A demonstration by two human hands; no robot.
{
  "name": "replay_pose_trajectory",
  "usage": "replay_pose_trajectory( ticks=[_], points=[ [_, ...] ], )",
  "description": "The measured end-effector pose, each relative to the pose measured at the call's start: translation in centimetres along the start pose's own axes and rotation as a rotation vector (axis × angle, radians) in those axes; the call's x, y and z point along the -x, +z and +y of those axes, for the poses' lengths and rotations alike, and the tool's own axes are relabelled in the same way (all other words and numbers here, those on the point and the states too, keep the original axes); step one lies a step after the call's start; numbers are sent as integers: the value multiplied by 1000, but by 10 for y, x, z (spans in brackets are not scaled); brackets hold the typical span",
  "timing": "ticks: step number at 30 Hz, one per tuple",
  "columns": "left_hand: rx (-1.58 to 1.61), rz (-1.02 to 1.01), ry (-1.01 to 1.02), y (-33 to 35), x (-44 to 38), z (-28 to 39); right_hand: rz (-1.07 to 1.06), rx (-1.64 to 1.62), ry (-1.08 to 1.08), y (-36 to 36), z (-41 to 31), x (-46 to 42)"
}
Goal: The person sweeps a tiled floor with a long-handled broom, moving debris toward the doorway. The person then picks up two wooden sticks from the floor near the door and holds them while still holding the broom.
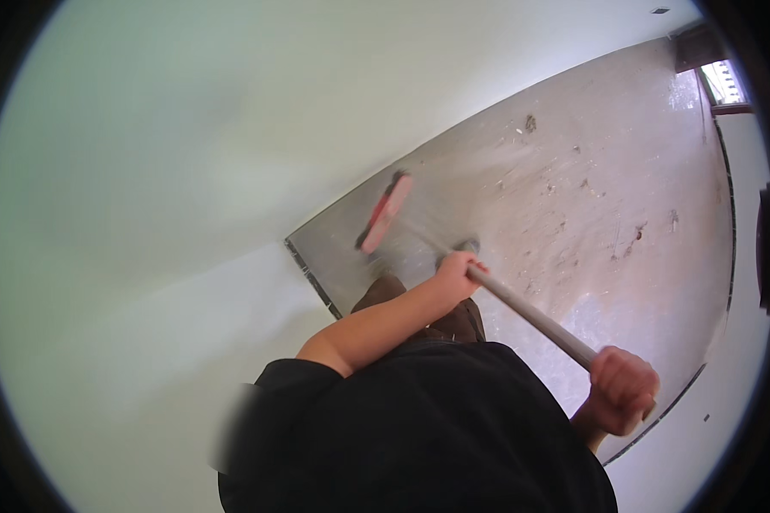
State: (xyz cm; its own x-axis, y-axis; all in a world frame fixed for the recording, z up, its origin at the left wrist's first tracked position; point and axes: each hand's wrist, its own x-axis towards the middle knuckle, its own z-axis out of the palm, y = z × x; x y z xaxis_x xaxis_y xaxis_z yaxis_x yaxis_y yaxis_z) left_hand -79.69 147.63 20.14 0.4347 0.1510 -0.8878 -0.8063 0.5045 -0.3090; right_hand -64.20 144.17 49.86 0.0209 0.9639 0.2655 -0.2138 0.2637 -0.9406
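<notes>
A push broom with a red head (pixel 387 215) and dark bristles is on or just above the grey floor, near the corner where two walls meet; its outline is blurred. Its long greyish handle (pixel 539 317) slants across in front of my body. My left hand (pixel 460 274) grips the handle partway along, above my feet. My right hand (pixel 624 390) is closed around the upper end of the handle, at the right side. Blur hides whether the bristles touch the floor.
Scattered debris (pixel 640 232) and dirt lie on the floor to the right, with a darker clump (pixel 530 123) farther off. A pale wall (pixel 231 160) runs along the left. Another wall (pixel 747 211) with a dark base strip stands at right, near a bright opening (pixel 723 82).
</notes>
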Motion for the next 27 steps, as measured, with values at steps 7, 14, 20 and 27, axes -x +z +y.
replay_pose_trajectory(
  ticks=[7,14,20,27],
  points=[
    [161,364,182,-102,-3,74,-83,-434,276,-10,99,-12],
    [104,267,269,-50,-45,74,-97,-326,130,-25,98,-24],
    [15,70,133,25,-90,24,59,-106,10,-55,58,-12],
    [-179,-108,75,62,-32,-3,14,4,-47,-51,20,-11]
  ],
)
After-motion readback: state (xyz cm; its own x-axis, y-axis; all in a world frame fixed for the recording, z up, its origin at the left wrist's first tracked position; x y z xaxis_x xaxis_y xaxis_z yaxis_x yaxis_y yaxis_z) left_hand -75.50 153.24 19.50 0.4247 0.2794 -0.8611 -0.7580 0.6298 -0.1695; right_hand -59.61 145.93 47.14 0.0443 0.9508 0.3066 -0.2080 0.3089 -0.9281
